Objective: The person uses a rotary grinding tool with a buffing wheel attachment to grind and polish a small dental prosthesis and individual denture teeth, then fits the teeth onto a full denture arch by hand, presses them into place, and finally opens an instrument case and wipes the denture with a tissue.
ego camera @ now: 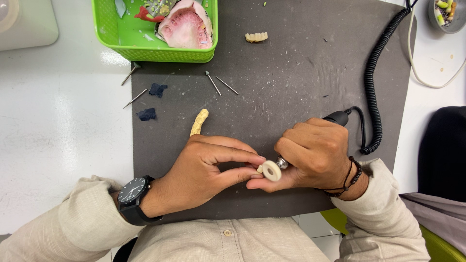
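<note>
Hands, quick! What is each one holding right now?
Left hand: fingers pinched shut on a small pale piece, mostly hidden.
Right hand: shut around a black rotary handpiece with a cream polishing wheel.

White bench (63,126) carries a dark grey mat (291,82) across its centre. On the mat: loose burs (213,83), a tooth bridge (256,37) near the far edge, and a cream wax strip (199,122). A green basket (109,36) overlaps the mat's far-left corner.

Dental lab (tooth row (256,37), handpiece (336,118))
</note>
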